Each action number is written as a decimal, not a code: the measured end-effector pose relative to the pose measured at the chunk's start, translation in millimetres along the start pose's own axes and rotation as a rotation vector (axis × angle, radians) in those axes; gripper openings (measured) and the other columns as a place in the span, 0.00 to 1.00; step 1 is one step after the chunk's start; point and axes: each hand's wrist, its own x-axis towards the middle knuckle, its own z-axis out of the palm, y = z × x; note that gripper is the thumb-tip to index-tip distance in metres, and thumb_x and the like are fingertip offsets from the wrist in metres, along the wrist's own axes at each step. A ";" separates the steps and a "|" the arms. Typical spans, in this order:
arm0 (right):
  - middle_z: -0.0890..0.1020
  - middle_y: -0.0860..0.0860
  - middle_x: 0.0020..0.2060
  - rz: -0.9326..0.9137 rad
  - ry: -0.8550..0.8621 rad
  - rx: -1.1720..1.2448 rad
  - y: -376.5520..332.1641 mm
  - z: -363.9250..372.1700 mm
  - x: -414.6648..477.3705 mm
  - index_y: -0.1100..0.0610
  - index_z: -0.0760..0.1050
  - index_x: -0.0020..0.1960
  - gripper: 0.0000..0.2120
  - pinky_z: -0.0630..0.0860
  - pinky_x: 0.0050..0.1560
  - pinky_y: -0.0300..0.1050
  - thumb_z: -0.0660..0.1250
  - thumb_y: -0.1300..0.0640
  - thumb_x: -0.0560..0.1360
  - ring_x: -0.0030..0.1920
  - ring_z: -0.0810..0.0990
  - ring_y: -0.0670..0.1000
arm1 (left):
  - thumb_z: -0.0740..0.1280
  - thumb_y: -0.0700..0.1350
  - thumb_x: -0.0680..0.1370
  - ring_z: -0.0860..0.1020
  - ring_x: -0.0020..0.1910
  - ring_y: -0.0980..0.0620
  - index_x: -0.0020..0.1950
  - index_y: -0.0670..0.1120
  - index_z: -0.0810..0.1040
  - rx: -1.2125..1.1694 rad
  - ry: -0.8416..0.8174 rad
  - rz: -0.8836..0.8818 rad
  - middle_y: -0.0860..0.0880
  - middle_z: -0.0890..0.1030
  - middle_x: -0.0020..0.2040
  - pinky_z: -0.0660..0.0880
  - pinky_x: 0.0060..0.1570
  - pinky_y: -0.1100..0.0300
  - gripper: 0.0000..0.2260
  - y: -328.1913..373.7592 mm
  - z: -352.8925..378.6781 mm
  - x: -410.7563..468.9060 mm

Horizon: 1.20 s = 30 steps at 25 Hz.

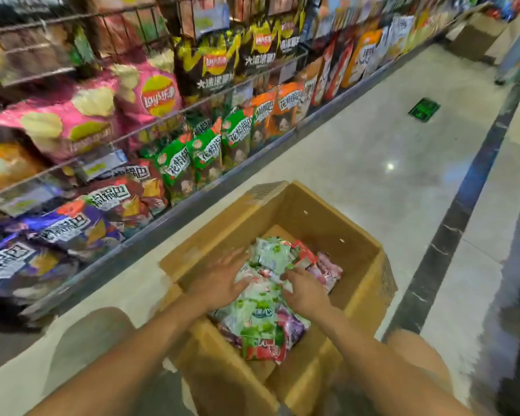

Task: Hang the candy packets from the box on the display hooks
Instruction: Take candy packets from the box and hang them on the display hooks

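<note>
Two hands reach into the open cardboard box (312, 223) on the floor (373, 145) beside the snack shelf (192, 205). Candy packets (261, 319) heaped inside. Left hand (222, 280): fingers straight, spread, pressing the heap's left side. Right hand (305, 291): fingers curled, gripping packets on the right.

The box (297, 211) stands open on top, its walls hemming the candy packets (264, 295) all round.

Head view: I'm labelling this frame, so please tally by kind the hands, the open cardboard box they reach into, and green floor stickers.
Hands: 2, left hand and right hand
Open cardboard box: 1
Green floor sticker: 1
Total: 4
The candy packets in the box are too jumbled to count.
</note>
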 end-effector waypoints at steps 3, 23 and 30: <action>0.74 0.55 0.72 -0.045 -0.167 0.022 5.3 53.2 19.9 0.50 0.73 0.73 0.21 0.75 0.66 0.54 0.64 0.55 0.80 0.71 0.74 0.58 | 0.47 0.70 0.82 0.58 0.82 0.51 0.83 0.60 0.56 -0.208 -0.001 -0.042 0.55 0.55 0.84 0.57 0.79 0.50 0.31 -15.2 29.8 3.6; 0.83 0.53 0.51 -0.287 -0.036 0.179 -17.3 150.7 90.3 0.55 0.85 0.50 0.06 0.75 0.61 0.48 0.69 0.58 0.79 0.55 0.79 0.54 | 0.42 0.70 0.82 0.72 0.73 0.51 0.73 0.54 0.74 -1.162 0.158 -0.316 0.52 0.76 0.73 0.68 0.74 0.44 0.34 -51.5 27.2 18.5; 0.81 0.47 0.42 -0.456 -0.066 0.427 -22.6 52.8 77.6 0.52 0.73 0.52 0.05 0.77 0.46 0.52 0.62 0.53 0.86 0.42 0.80 0.47 | 0.42 0.71 0.80 0.74 0.72 0.49 0.72 0.52 0.77 -1.206 0.134 -0.327 0.50 0.79 0.71 0.64 0.77 0.41 0.37 -49.3 17.7 32.7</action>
